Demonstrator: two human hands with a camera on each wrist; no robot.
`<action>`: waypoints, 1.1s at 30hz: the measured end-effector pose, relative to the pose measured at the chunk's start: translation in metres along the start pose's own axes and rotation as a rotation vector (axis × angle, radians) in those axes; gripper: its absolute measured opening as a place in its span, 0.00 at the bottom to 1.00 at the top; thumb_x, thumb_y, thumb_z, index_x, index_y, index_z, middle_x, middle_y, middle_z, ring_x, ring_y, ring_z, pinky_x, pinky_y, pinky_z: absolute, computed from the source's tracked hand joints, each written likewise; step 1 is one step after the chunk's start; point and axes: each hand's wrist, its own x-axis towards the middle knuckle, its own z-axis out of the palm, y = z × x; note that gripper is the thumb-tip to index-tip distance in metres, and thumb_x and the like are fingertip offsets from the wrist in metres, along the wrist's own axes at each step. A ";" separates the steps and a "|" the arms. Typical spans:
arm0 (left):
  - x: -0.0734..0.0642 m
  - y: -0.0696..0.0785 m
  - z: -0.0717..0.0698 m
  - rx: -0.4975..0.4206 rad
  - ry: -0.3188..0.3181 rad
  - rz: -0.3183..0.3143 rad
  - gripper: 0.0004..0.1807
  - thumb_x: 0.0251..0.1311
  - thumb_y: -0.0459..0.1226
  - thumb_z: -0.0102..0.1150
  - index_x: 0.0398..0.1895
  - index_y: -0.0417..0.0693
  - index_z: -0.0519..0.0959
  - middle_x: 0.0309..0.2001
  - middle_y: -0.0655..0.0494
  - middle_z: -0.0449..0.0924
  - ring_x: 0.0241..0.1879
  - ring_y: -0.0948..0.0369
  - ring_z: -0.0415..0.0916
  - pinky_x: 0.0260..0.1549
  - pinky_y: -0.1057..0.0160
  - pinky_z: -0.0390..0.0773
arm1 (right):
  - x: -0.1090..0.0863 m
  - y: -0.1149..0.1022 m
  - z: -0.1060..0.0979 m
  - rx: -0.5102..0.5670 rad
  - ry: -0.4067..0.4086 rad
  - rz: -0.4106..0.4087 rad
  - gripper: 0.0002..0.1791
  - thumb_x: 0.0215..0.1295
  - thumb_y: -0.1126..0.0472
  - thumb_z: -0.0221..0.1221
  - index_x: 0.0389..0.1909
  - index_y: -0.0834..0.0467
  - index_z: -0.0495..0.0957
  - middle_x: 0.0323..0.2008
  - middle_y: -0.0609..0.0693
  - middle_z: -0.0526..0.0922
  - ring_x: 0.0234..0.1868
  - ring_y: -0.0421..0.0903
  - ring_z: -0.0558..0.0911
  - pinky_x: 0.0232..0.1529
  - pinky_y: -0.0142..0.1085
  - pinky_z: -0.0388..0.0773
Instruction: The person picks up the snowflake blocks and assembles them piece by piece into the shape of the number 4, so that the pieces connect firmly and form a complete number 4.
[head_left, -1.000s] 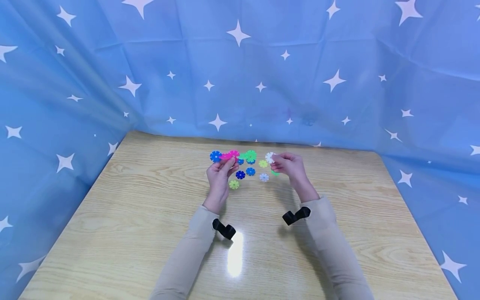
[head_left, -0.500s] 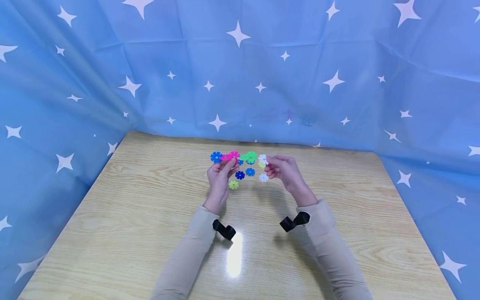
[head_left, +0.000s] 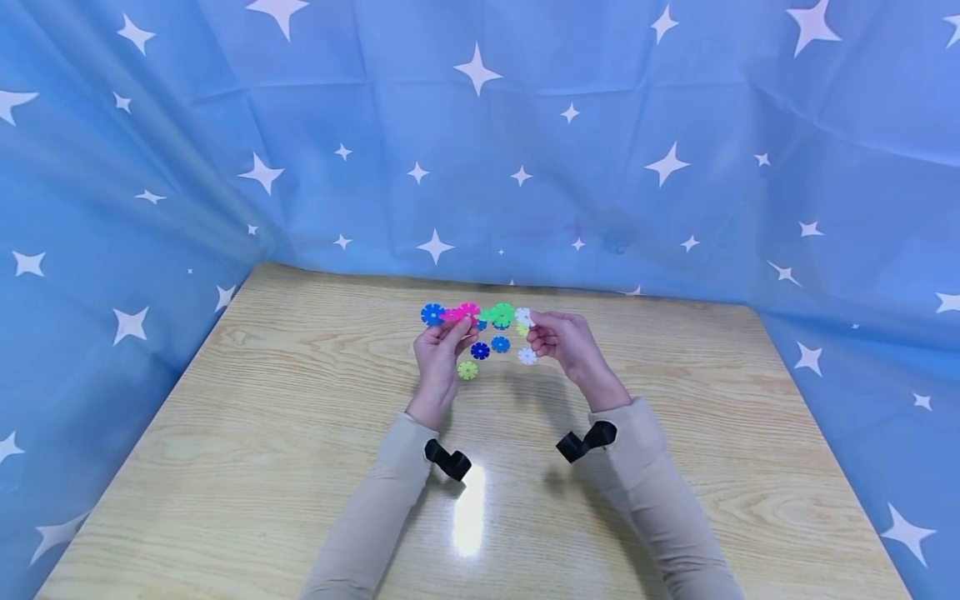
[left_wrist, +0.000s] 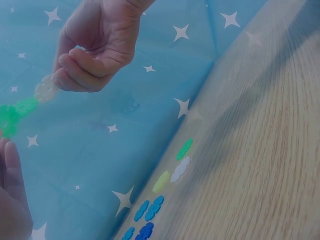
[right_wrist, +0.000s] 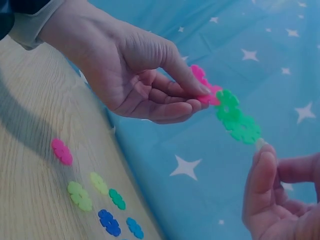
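My left hand pinches a pink notched plastic disc between thumb and fingers. That disc belongs to a row of linked snowflake discs, with a blue disc at the left end and green discs at the right. Thumb and fingers of my right hand pinch a white disc. In the left wrist view, the white disc meets the edge of the end green disc; whether their notches interlock I cannot tell. Fingertips mostly cover the white disc in the right wrist view.
Below the hands, loose discs lie on the wooden table: dark blue, blue, white and yellow-green. A loose pink disc shows in the right wrist view. Behind hangs a blue starred cloth.
My right hand has moved left, bringing the white disc from apart to beside the end green disc. The left hand and the linked row have hardly moved.
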 end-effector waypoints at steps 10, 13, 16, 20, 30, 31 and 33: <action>0.000 -0.001 -0.001 -0.017 -0.005 0.016 0.00 0.53 0.26 0.64 0.28 0.35 0.81 0.25 0.52 0.84 0.24 0.62 0.82 0.32 0.64 0.84 | 0.000 -0.002 0.003 -0.010 0.014 0.035 0.14 0.66 0.63 0.55 0.20 0.59 0.77 0.16 0.49 0.77 0.16 0.40 0.74 0.18 0.26 0.74; -0.001 -0.002 -0.002 -0.007 -0.010 0.018 0.03 0.52 0.27 0.65 0.29 0.33 0.81 0.25 0.52 0.84 0.24 0.62 0.82 0.33 0.62 0.84 | 0.000 -0.003 0.004 -0.017 0.015 0.049 0.14 0.66 0.63 0.54 0.20 0.59 0.77 0.16 0.49 0.76 0.16 0.40 0.74 0.18 0.26 0.74; -0.001 -0.001 -0.002 0.010 -0.015 0.014 0.00 0.53 0.26 0.64 0.28 0.36 0.82 0.25 0.53 0.84 0.24 0.62 0.82 0.34 0.61 0.84 | 0.001 -0.003 0.005 -0.019 0.013 0.065 0.15 0.67 0.63 0.54 0.18 0.59 0.76 0.16 0.49 0.76 0.16 0.40 0.74 0.18 0.26 0.74; -0.001 -0.001 -0.002 0.026 -0.020 0.012 0.05 0.54 0.25 0.63 0.25 0.41 0.82 0.25 0.53 0.83 0.25 0.61 0.82 0.34 0.62 0.84 | 0.001 -0.004 0.006 -0.011 0.015 0.079 0.15 0.66 0.64 0.53 0.19 0.59 0.76 0.15 0.49 0.76 0.16 0.40 0.73 0.18 0.26 0.73; -0.003 -0.009 0.001 0.042 -0.072 -0.009 0.13 0.57 0.21 0.55 0.25 0.47 0.81 0.26 0.54 0.82 0.28 0.62 0.82 0.35 0.65 0.83 | -0.001 0.003 0.014 0.047 0.011 0.079 0.15 0.66 0.65 0.52 0.19 0.60 0.75 0.14 0.48 0.75 0.15 0.40 0.73 0.17 0.26 0.73; -0.004 -0.010 0.002 0.046 -0.077 -0.012 0.14 0.56 0.20 0.54 0.24 0.47 0.80 0.26 0.54 0.82 0.28 0.62 0.82 0.35 0.65 0.83 | -0.001 0.004 0.015 0.052 0.009 0.080 0.15 0.66 0.65 0.52 0.19 0.60 0.75 0.14 0.48 0.75 0.14 0.40 0.73 0.17 0.26 0.73; -0.004 -0.012 0.003 0.053 -0.085 -0.011 0.14 0.56 0.19 0.54 0.21 0.45 0.79 0.25 0.54 0.82 0.28 0.62 0.82 0.35 0.65 0.83 | -0.001 0.005 0.018 0.055 0.010 0.079 0.15 0.66 0.65 0.52 0.19 0.61 0.75 0.14 0.48 0.76 0.14 0.40 0.73 0.16 0.26 0.73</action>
